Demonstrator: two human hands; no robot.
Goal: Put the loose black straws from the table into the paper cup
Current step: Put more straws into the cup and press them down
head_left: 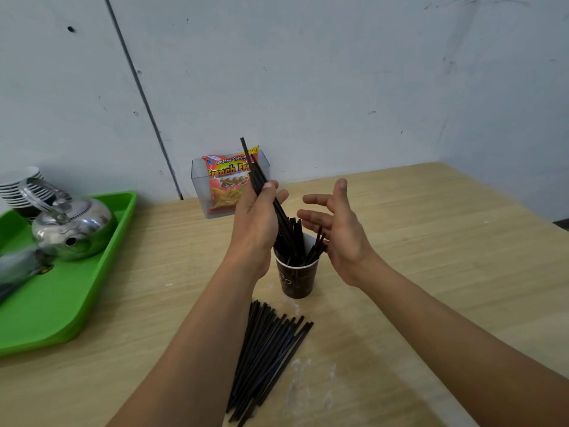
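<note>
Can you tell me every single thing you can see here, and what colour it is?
table: one, light wood, under everything
paper cup: one, dark brown, upright mid-table
straws in the cup: several, black, standing in it
held straws: a few, black, gripped above the cup
loose straws: a pile, black, on the table before the cup
tray: one, green, far left
kettle: one, silver, on the tray
stacked cups: one stack, white rims, behind the kettle
clear box: one, see-through, against the wall
snack packet: one, orange-red, inside the box
left hand: one, gripping the held straws
right hand: one, open, beside the cup
</note>
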